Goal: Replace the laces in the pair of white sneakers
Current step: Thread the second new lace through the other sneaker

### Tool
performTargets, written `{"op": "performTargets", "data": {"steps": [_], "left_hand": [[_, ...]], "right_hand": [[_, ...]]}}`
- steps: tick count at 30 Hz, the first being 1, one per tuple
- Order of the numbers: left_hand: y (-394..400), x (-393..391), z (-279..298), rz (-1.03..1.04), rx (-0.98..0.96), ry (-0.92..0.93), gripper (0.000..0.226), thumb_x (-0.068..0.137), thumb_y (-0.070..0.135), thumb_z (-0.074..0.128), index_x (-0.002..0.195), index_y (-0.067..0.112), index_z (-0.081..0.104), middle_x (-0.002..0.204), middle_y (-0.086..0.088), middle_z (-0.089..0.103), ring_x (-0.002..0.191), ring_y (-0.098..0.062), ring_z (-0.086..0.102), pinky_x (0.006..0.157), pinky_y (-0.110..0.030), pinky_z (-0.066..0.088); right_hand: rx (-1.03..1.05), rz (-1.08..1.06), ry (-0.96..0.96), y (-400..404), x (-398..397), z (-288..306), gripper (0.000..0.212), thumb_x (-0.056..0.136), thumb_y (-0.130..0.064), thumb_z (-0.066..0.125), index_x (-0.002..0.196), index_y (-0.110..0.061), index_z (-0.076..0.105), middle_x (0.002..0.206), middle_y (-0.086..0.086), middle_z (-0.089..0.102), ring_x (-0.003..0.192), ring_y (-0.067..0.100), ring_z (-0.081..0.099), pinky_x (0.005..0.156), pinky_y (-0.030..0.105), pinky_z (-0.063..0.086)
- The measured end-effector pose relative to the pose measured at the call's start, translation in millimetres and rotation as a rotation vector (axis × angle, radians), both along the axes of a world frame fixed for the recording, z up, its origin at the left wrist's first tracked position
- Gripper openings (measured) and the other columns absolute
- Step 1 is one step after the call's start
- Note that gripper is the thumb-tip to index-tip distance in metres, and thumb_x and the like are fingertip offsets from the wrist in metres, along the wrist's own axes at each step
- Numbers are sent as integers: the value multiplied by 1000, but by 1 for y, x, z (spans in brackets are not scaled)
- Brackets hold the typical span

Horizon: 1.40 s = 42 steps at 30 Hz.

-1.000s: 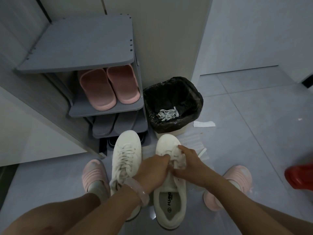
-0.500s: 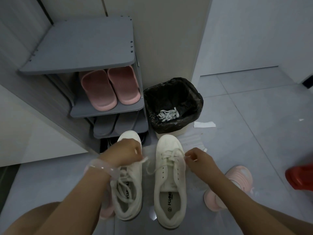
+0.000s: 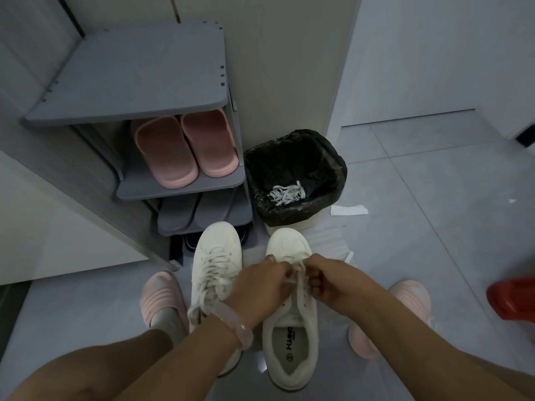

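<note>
The floor is made of big grey tiles. Two white sneakers stand on it side by side, toes pointing to 12 o'clock: the left sneaker and the right sneaker. At 12 o'clock from the right one stands a bin with a black bag. A grey shoe rack stands at 11 o'clock. A scrap of white paper lies at 1 o'clock. Something red sits at 3 o'clock.
</note>
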<state>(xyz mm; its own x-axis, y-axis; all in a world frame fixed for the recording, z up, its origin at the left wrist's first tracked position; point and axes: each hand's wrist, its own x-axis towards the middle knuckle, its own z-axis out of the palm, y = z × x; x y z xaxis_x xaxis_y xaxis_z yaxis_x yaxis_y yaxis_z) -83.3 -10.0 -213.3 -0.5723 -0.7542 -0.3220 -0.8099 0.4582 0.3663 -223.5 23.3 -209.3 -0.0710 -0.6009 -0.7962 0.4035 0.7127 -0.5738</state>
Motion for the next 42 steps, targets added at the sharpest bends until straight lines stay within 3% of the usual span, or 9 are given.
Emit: {"op": "performTargets", "data": {"steps": [3,8,11,22,27,31,33,37,42], "left_hand": [[-1,-1,-1,21,15,19,31,92,37,43,119,27,53,116,-2,49,107,-22,54,80,-31,40],[1,0,0,-2,3,50,28,93,38,43,116,32,58,112,1,45,98,-21,56,78,-31,44],[0,-2,-1,47,25,97,24,93,33,45,107,22,61,112,3,46,97,-18,55,73,-26,40],[-1,-3,-6,81,126,98,23,92,33,47,104,19,62,112,0,43,95,-20,56,77,-31,44],[-7,-4,-10,168,209,185,16,89,27,55,93,15,66,101,1,46,93,-17,54,83,-31,45],[-7,-4,-12,207,226,243,15,88,25,58,88,12,65,95,4,45,84,-10,49,77,-22,40],[-8,-4,-12,212,222,251,14,87,25,58,88,12,64,94,5,44,82,-8,47,73,-19,36],[-9,-4,-11,212,242,261,15,87,24,60,89,10,65,95,3,45,81,-7,47,70,-16,34],[-23,4,30,52,392,284,9,87,16,60,86,9,67,85,6,52,77,-4,49,72,-17,39]], "right_hand": [[36,54,-77,-3,-6,3,28,88,-15,53,61,-16,44,50,-2,34,46,10,30,46,20,30],[-11,504,418,0,-8,8,19,87,-18,60,69,-16,53,65,-1,48,61,10,42,54,20,36],[-103,480,653,0,-14,6,20,86,-9,61,68,-14,55,66,0,53,58,10,48,53,18,39],[14,107,-29,-1,-11,4,17,96,-13,44,89,-15,59,51,-5,51,51,8,38,52,21,30],[14,296,189,4,-15,-4,19,95,-25,52,82,-12,56,47,-5,45,49,9,35,49,20,29],[-102,287,639,2,-23,-9,5,90,-11,55,92,-14,58,86,4,64,68,13,50,59,24,42],[-255,392,851,0,-27,-7,16,89,-16,57,105,-17,57,103,3,58,85,15,54,70,24,47],[-316,759,669,2,-17,-8,58,80,-24,70,129,-22,39,116,0,39,91,8,47,62,8,39],[-287,751,696,5,-13,-14,70,77,-24,72,134,-19,31,119,-2,32,94,10,43,62,8,35]]}}
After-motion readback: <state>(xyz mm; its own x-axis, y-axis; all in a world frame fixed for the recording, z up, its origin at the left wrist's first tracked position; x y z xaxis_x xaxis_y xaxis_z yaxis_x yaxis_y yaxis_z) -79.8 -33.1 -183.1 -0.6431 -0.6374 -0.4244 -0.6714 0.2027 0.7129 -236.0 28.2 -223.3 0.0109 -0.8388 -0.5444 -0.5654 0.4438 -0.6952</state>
